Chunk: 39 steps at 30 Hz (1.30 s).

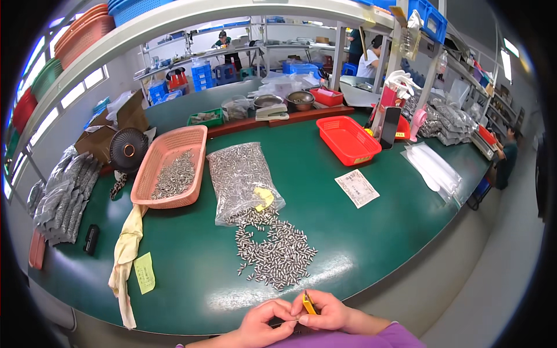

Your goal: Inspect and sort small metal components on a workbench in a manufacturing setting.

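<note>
Close to the bench's near edge, my right hand (329,314) is closed around a slim yellow tool with a dark tip (310,304); its exact kind is not clear. Beside it, my left hand (266,322) has thumb and fingers pinched together. The fingertips of both hands meet at a tiny piece too small to name. Just beyond them lies a loose heap of small silver metal parts with dark bands (277,255). The heap spreads from the mouth of a clear plastic bag (242,177) full of similar parts, with a yellow scrap (264,198) on it.
On the green bench (200,264), a pink basket (200,168) of metal parts stands left of the bag. A cloth (126,249) and yellow note (144,272) lie nearer. Rightward are a red basket (326,138), printed paper (357,188) and plastic sleeves (432,168). People work farther back.
</note>
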Available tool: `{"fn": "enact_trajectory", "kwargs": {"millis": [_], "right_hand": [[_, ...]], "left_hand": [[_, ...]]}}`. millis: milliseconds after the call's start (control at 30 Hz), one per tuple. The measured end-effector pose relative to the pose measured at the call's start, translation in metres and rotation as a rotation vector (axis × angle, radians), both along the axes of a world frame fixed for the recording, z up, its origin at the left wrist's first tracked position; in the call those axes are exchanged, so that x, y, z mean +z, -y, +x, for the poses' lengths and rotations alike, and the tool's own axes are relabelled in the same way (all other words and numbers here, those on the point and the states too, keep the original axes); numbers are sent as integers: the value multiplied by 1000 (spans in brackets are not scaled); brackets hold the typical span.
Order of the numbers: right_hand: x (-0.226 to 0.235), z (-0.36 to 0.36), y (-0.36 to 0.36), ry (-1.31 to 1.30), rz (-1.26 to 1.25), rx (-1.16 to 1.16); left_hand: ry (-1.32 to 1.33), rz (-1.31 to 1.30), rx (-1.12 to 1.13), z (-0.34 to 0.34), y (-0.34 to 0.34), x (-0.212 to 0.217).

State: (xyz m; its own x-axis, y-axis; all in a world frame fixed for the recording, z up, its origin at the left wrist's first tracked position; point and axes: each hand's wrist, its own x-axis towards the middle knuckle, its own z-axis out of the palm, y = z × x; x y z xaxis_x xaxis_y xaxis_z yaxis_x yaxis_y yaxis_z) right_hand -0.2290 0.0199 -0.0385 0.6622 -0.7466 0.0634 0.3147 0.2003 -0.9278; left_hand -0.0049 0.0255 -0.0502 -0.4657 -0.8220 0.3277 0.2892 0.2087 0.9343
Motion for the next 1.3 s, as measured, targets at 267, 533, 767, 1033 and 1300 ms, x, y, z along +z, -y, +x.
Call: {"fn": "enact_trajectory", "kwargs": {"millis": [267,533,767,1033,1300], "right_hand": [[0,4,3,29,-115,-25],[13,9,0,-14,-190,-141],[8,15,-6,-88,-247,-209],[29,-17,-35,-230,-10,-262],[29,-1,-48,-848,-536,-561]], "left_hand": [[81,-71,53,3,0,1],[87,-120,65,-7,2,11],[-59,21,42,-4,-7,1],[395,-401,358,10,-4,30],[799,-507,567,8,3,31]]}}
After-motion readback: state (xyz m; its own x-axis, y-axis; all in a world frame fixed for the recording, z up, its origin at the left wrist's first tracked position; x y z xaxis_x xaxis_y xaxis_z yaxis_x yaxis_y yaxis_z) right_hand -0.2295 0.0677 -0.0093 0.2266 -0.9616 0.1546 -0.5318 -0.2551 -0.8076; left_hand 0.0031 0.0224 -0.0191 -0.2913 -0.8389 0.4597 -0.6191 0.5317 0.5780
